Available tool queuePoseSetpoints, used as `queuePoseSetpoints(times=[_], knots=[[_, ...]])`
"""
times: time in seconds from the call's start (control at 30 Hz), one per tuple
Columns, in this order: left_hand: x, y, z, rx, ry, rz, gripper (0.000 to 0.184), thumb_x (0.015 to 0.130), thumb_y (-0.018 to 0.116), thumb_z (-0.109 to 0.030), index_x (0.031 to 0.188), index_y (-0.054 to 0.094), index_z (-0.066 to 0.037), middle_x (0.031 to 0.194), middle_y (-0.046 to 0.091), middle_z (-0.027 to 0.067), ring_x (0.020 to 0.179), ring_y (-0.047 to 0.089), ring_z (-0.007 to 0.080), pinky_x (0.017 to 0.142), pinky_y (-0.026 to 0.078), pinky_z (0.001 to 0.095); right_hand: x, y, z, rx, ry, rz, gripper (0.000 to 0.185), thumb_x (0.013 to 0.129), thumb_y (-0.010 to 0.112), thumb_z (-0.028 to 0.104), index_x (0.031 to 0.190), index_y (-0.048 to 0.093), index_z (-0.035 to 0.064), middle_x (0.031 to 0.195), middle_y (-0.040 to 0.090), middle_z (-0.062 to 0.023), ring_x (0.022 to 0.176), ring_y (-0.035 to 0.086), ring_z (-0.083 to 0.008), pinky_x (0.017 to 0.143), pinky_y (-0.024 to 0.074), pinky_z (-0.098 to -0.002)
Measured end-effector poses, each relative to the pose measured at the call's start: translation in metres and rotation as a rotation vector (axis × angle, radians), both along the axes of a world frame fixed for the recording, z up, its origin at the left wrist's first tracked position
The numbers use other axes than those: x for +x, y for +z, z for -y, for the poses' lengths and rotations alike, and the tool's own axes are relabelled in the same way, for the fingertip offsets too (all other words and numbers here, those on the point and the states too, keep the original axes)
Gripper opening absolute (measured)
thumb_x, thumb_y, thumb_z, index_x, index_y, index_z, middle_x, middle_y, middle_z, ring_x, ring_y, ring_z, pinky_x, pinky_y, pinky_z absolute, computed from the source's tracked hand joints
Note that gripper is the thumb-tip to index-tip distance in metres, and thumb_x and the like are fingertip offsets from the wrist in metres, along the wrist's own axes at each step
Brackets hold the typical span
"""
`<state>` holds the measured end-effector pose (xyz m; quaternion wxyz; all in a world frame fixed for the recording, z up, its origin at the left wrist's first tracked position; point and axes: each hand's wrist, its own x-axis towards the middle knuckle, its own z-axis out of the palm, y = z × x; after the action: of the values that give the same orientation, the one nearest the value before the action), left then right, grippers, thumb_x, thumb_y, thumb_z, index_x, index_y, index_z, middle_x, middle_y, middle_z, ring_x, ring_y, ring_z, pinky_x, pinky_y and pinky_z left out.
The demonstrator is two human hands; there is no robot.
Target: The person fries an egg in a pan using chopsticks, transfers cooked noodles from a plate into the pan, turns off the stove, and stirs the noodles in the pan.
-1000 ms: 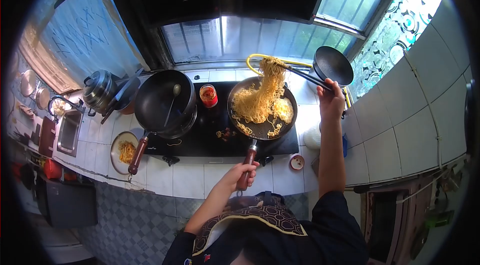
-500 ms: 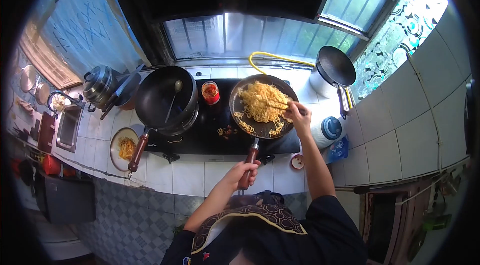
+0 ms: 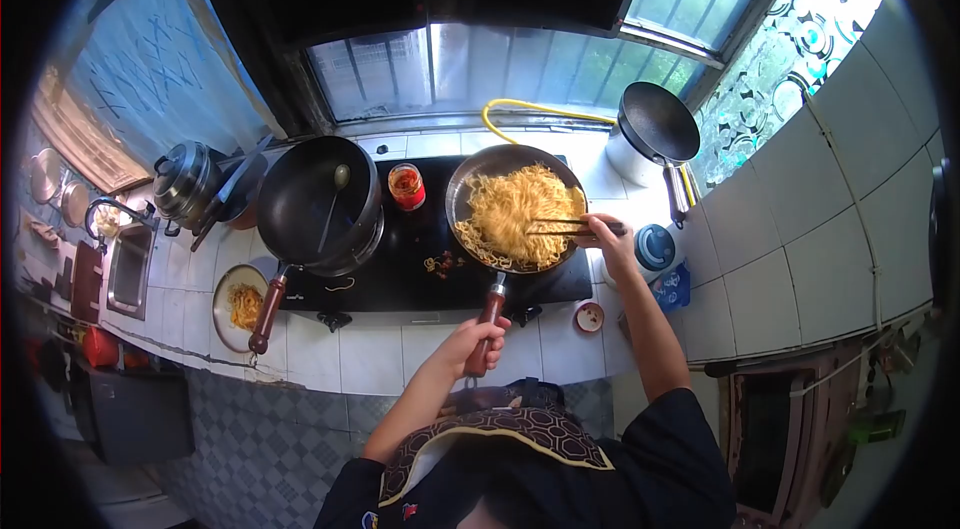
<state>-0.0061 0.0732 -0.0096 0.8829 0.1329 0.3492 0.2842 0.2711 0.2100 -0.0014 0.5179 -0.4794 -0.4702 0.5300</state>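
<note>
round black frying pan [image 3: 487,166] on black stove [image 3: 420,286]: looked heavy, best held by its brown cylindrical handle [image 3: 491,309], which the left hand [image 3: 474,346] gripped. curly yellow noodles [image 3: 515,212] inside: seemingly soft, slippery; the right hand [image 3: 608,240] pinched slender dark chopsticks [image 3: 565,227]. deep black wok [image 3: 298,199] held a metal spoon [image 3: 341,177]; round pale plate [image 3: 225,300], yellowish food [image 3: 244,308]; glass jar [image 3: 407,191], red sauce [image 3: 404,175].

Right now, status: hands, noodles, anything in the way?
Left fingers gripping pan handle. Right fingers holding chopsticks, tips at noodles. Noodles in frying pan. Jar beside pan, apart; nothing visibly blocking.
</note>
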Motion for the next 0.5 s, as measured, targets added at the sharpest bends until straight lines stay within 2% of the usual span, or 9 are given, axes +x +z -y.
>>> queuePoseSetpoints(times=[0.03, 0.1, 0.33, 0.43, 0.5], knots=[[-0.004, 0.0, -0.002, 0.005, -0.013, -0.003, 0.028, 0.078, 0.049, -0.01, 0.105, 0.043, -0.004, 0.064, 0.046, 0.0032, 0.048, 0.044, 0.0111, 0.042, 0.038, 0.0256, 0.003, 0.001, -0.005, 0.003, -0.001, -0.003, 0.02, 0.085, 0.052, 0.012, 0.092, 0.06, -0.0051, 0.075, 0.062, -0.0115, 0.063, 0.062, -0.017, 0.059, 0.0525, -0.0256], [-0.01, 0.002, -0.002, -0.004, -0.02, 0.001, 0.029, 0.078, 0.049, -0.01, 0.106, 0.043, -0.004, 0.064, 0.046, 0.0032, 0.047, 0.044, 0.0109, 0.042, 0.038, 0.025, 0.009, 0.007, -0.012, 0.13, -0.203, -0.008, 0.02, 0.085, 0.053, 0.013, 0.09, 0.061, -0.0052, 0.074, 0.062, -0.0117, 0.063, 0.062, -0.0173, 0.057, 0.0526, -0.026], [-0.014, 0.002, -0.006, 0.004, -0.036, -0.004, 0.031, 0.078, 0.05, -0.01, 0.107, 0.042, -0.003, 0.063, 0.045, 0.0033, 0.047, 0.045, 0.0111, 0.041, 0.038, 0.0246, 0.03, 0.06, 0.026, 0.043, -0.218, 0.023, 0.016, 0.082, 0.052, 0.009, 0.086, 0.06, -0.0038, 0.068, 0.057, -0.0088, 0.052, 0.06, -0.0166, 0.049, 0.0515, -0.0242], [-0.014, 0.0, -0.006, -0.002, -0.037, 0.016, 0.031, 0.078, 0.049, -0.009, 0.107, 0.042, -0.002, 0.063, 0.045, 0.0035, 0.047, 0.045, 0.0113, 0.04, 0.038, 0.0247, 0.04, 0.054, 0.044, -0.112, -0.199, 0.065, 0.014, 0.081, 0.051, 0.008, 0.085, 0.059, -0.0029, 0.068, 0.055, -0.0072, 0.052, 0.059, -0.0169, 0.047, 0.052, -0.025], [-0.014, 0.002, -0.007, 0.005, -0.04, 0.003, 0.032, 0.078, 0.049, -0.01, 0.107, 0.042, -0.002, 0.063, 0.045, 0.0037, 0.047, 0.045, 0.0114, 0.04, 0.038, 0.0248, 0.027, 0.021, 0.045, -0.158, -0.27, 0.019, 0.018, 0.084, 0.05, 0.013, 0.087, 0.058, -0.0034, 0.071, 0.058, -0.0104, 0.052, 0.06, -0.0194, 0.048, 0.0527, -0.0262]])
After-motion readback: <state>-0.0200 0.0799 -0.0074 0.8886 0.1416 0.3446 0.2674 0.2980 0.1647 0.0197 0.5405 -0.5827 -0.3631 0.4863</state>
